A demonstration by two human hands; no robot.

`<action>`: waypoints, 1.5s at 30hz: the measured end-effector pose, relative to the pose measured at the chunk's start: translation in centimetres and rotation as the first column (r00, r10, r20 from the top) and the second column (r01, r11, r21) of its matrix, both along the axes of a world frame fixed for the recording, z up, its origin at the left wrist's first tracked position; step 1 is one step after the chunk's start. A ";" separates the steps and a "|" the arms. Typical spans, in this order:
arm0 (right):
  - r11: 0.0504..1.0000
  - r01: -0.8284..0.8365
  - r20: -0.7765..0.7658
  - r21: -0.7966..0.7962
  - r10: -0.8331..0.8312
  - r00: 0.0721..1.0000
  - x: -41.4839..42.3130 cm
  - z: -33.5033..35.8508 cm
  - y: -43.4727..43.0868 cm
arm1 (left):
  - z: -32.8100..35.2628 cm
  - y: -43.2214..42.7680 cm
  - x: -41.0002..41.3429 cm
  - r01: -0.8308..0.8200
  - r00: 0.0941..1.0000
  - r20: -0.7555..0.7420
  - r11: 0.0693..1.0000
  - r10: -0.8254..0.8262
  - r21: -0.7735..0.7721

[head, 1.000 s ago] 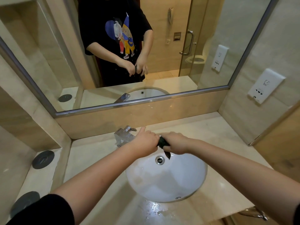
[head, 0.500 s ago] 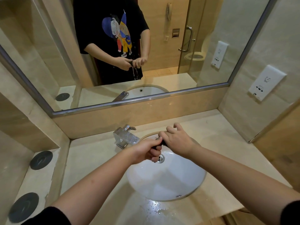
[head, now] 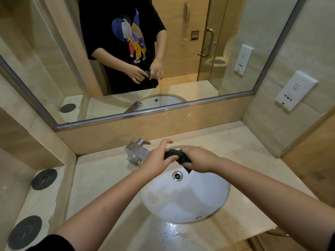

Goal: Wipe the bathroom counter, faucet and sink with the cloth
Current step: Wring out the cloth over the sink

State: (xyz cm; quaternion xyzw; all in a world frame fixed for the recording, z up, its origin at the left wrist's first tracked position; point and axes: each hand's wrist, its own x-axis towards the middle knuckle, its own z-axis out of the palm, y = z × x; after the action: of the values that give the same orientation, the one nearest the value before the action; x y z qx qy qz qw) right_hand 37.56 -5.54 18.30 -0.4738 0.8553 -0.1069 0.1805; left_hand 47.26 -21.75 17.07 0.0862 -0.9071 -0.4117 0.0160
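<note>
While reaching out over the far rim of the sink (head: 181, 201), gripping a bunched dark green cloth (head: 174, 154) between both hands. Pinching its left end with the left hand (head: 158, 159), thumb lying across the fabric and one finger sticking up straight, free of it. Curling the right hand (head: 199, 158) round the other end, fingers wrapping under it, a dark corner dangling just below that hand. Holding the cloth in the air, over the white bowl and above the drain (head: 177, 176). Working with the chrome faucet (head: 136, 151) just left of the left hand, contact impossible to tell. Standing at a beige counter (head: 101, 178) spreading below and to both sides of the forearms, water drops (head: 172, 230) glistening nearer than the hands, by the sink's front edge. Facing a mirror (head: 54, 51) beyond the hands, showing the same two-handed grip. Having two black discs (head: 44, 178) well left of the left arm.
</note>
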 end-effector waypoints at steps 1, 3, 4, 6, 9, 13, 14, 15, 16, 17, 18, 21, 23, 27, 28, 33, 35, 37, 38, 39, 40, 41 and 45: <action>0.999 0.037 0.141 -0.033 -0.032 0.989 -0.2 0.1 0.0 | 0.1 -0.1 0.0 -0.029 0.998 -0.054 0.998 0.026 -0.052; 0.994 0.086 0.346 -0.071 -0.056 0.937 -0.6 0.2 0.2 | 0.1 -0.5 -0.1 0.000 0.976 -0.210 0.961 -0.061 -0.277; 0.993 0.095 0.415 -0.072 -0.057 0.908 -0.6 0.3 0.3 | 0.0 -0.8 -0.2 0.009 0.945 -0.296 0.916 -0.139 -0.402; 0.987 0.138 0.530 -0.081 -0.075 0.845 -0.6 0.8 0.6 | -0.3 -1.5 -0.4 0.036 0.888 -0.327 0.760 -0.322 -0.649; 0.977 0.200 0.712 -0.074 -0.089 0.697 -0.5 1.2 0.9 | -0.4 -1.7 -0.6 0.062 0.867 -0.212 0.520 -0.451 -0.852; 0.981 0.195 0.827 -0.014 -0.098 0.554 -0.7 0.7 1.0 | 0.3 -1.5 -1.5 0.089 0.852 -0.178 0.472 -0.492 -0.877; 0.981 0.191 0.834 -0.011 -0.096 0.543 -0.5 0.9 1.0 | 0.6 -1.4 -1.5 0.170 0.861 -0.134 0.527 -0.490 -0.833; 0.983 0.181 0.832 -0.014 -0.089 0.548 -0.5 1.0 1.1 | 0.9 -1.2 -1.4 0.256 0.884 -0.068 0.600 -0.463 -0.758; 0.985 0.174 0.825 -0.018 -0.084 0.558 -0.4 1.2 1.2 | 1.3 -1.0 -1.1 0.311 0.910 0.008 0.672 -0.414 -0.672; 0.987 0.162 0.806 -0.020 -0.080 0.587 -0.3 1.3 1.2 | 1.3 -0.8 -0.9 0.342 0.922 0.064 0.723 -0.383 -0.600; 0.988 0.151 0.775 -0.022 -0.078 0.627 -0.1 1.6 1.2 | 1.4 -0.6 -0.7 0.351 0.926 0.070 0.781 -0.370 -0.516; 0.998 0.065 0.505 0.007 -0.059 0.861 0.3 1.5 0.7 | 1.5 0.1 -0.4 0.301 0.952 0.052 0.899 -0.301 -0.317; 0.989 -0.032 0.033 0.142 0.027 0.999 0.7 1.2 0.1 | 1.5 0.7 -0.8 0.261 0.964 0.160 0.881 -0.213 -0.395; 0.982 -0.007 -0.543 0.187 0.110 0.833 1.1 -0.8 -0.9 | 1.4 1.6 -1.5 0.150 0.978 0.198 0.889 -0.068 -0.432; 0.991 -0.002 -0.589 0.131 0.079 0.804 1.0 -1.3 -0.9 | 1.3 1.6 -1.6 0.086 0.980 0.199 0.954 -0.028 -0.288; 0.991 -0.097 -0.740 -0.094 -0.005 0.673 0.5 -2.9 -0.1 | 1.2 2.1 -1.6 -0.284 0.915 0.399 0.796 0.059 0.534; 0.979 -0.135 -0.764 -0.152 -0.030 0.645 0.5 -3.1 0.1 | 0.9 2.0 -1.5 -0.341 0.868 0.495 0.687 -0.032 0.641; 0.967 -0.163 -0.792 -0.194 -0.056 0.608 0.6 -3.5 0.2 | 0.5 1.7 -1.6 -0.394 0.822 0.559 0.600 -0.108 0.696; 0.963 -0.176 -0.804 -0.203 -0.061 0.592 0.6 -3.6 0.2 | 0.3 1.5 -1.6 -0.405 0.809 0.572 0.580 -0.132 0.707; 0.964 -0.175 -0.808 -0.203 -0.064 0.586 0.5 -3.7 0.2 | 0.2 1.3 -1.5 -0.393 0.805 0.574 0.591 -0.148 0.704; 0.967 -0.166 -0.809 -0.194 -0.062 0.584 0.4 -3.6 0.0 | 0.0 1.1 -1.6 -0.368 0.808 0.567 0.614 -0.161 0.698; 0.971 -0.150 -0.800 -0.185 -0.061 0.597 0.2 -3.5 -0.1 | -0.3 1.0 -1.6 -0.328 0.820 0.548 0.647 -0.167 0.689; 1.000 0.007 -0.390 0.030 0.005 0.921 -0.1 -2.4 0.1 | -0.5 1.1 -0.8 -0.102 0.901 0.421 0.894 -0.103 0.436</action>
State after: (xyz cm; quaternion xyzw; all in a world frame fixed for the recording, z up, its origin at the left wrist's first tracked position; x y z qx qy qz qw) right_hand 37.44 -5.45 15.90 -0.4824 0.8758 0.0025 0.0137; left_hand 46.44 -20.70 16.56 0.1768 -0.7682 -0.5797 -0.2065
